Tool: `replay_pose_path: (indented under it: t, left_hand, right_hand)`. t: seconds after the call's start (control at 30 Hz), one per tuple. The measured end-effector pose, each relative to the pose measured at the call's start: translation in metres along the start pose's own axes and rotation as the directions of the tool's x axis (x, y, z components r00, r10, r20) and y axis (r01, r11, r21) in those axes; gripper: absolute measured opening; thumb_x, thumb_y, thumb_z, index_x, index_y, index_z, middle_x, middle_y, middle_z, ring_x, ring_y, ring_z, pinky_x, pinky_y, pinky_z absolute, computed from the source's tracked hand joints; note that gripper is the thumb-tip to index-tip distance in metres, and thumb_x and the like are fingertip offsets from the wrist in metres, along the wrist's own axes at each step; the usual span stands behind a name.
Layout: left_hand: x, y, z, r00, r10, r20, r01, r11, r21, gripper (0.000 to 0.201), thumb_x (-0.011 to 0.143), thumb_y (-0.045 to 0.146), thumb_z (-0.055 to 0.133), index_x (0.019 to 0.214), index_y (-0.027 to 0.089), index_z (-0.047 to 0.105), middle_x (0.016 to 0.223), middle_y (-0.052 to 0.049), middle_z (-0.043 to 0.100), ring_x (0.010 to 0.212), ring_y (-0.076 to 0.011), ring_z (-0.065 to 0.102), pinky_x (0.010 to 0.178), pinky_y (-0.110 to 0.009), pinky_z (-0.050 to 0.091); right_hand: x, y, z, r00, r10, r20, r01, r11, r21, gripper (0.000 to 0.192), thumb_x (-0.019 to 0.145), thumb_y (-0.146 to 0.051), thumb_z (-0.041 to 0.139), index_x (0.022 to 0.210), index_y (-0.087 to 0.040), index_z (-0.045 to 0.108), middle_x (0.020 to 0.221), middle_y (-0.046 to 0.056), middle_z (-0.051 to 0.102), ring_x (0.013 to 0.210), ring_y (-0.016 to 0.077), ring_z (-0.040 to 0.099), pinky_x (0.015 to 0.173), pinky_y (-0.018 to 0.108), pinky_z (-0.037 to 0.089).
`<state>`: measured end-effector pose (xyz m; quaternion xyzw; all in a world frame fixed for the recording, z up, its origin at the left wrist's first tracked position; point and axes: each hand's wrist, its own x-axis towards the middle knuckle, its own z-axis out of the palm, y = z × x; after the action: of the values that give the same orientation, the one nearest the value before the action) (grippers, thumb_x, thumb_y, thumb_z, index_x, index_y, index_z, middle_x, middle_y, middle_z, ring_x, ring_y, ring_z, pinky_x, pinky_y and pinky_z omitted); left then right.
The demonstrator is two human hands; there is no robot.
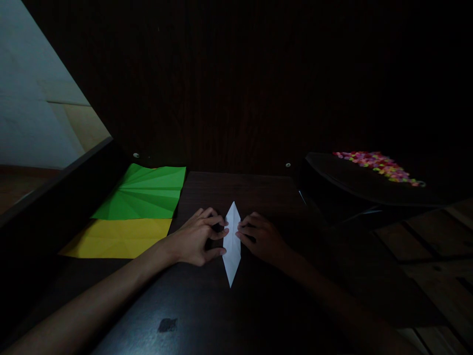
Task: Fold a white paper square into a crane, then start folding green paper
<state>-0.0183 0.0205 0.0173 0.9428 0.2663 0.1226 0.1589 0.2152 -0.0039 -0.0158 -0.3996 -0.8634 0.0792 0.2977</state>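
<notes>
A white sheet of paper (232, 241), folded into a long narrow diamond with a crease down its middle, lies on the dark tabletop with its points toward and away from me. At its left edge, my left hand (201, 236) grips it with curled fingertips, the thumb a little lower on the same edge. My right hand (263, 236) holds the opposite edge between bent fingers and thumb. The fingertips partly cover both sides of the paper.
To the left lie a creased green sheet (148, 192) and a yellow sheet (114, 239) partly under it. A dark upright panel (221, 98) rises behind the table. At right, a dark bag-like object (332, 172) bears a strip of small colourful pieces (380, 165).
</notes>
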Motion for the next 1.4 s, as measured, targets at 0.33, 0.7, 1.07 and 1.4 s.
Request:
replay_pose_path:
  t: [0.33, 0.7, 1.07, 1.4]
  left_hand:
    - [0.003, 0.001, 0.009, 0.997, -0.027, -0.070, 0.030, 0.999, 0.043, 0.035, 0.082, 0.049, 0.069, 0.104, 0.022, 0.075, 0.108, -0.008, 0.064, 0.104, -0.0279, 0.050, 0.089, -0.045, 0.040]
    - [-0.002, 0.004, 0.004, 1.000, -0.022, -0.019, 0.022, 1.000, 0.019, 0.047, 0.077, 0.053, 0.072, 0.112, 0.021, 0.071, 0.117, -0.011, 0.061, 0.112, -0.0328, 0.048, 0.097, -0.055, 0.037]
    - [-0.003, 0.004, 0.010, 0.995, 0.033, -0.095, -0.026, 0.997, 0.071, 0.032, 0.090, 0.042, 0.061, 0.111, 0.021, 0.072, 0.119, -0.011, 0.062, 0.113, -0.0303, 0.048, 0.093, -0.049, 0.040]
    - [-0.012, 0.007, 0.007, 1.000, -0.005, -0.001, 0.005, 0.993, 0.122, 0.052, 0.087, 0.055, 0.059, 0.129, 0.025, 0.060, 0.136, -0.011, 0.053, 0.121, -0.0368, 0.044, 0.099, -0.064, 0.034]
  right_hand:
    - [-0.001, 0.000, 0.000, 1.000, -0.001, 0.013, 0.001, 1.000, -0.017, 0.013, 0.088, -0.017, 0.062, 0.082, -0.019, 0.073, 0.084, 0.005, 0.067, 0.081, 0.0198, 0.056, 0.075, 0.036, 0.050]
    - [-0.002, 0.001, 0.001, 1.000, 0.002, 0.014, -0.001, 0.999, -0.047, 0.009, 0.086, -0.016, 0.065, 0.083, -0.020, 0.073, 0.086, 0.005, 0.068, 0.083, 0.0197, 0.056, 0.075, 0.034, 0.050]
    - [-0.004, -0.007, -0.012, 0.981, -0.016, 0.195, 0.051, 0.984, -0.171, 0.021, 0.085, -0.032, 0.070, 0.099, -0.017, 0.070, 0.099, 0.010, 0.065, 0.093, 0.0252, 0.055, 0.080, 0.041, 0.051]
    - [-0.005, -0.004, -0.015, 0.961, -0.023, 0.276, 0.082, 0.976, -0.202, 0.053, 0.074, -0.056, 0.073, 0.107, -0.014, 0.070, 0.113, 0.014, 0.063, 0.102, 0.0303, 0.053, 0.083, 0.046, 0.050]
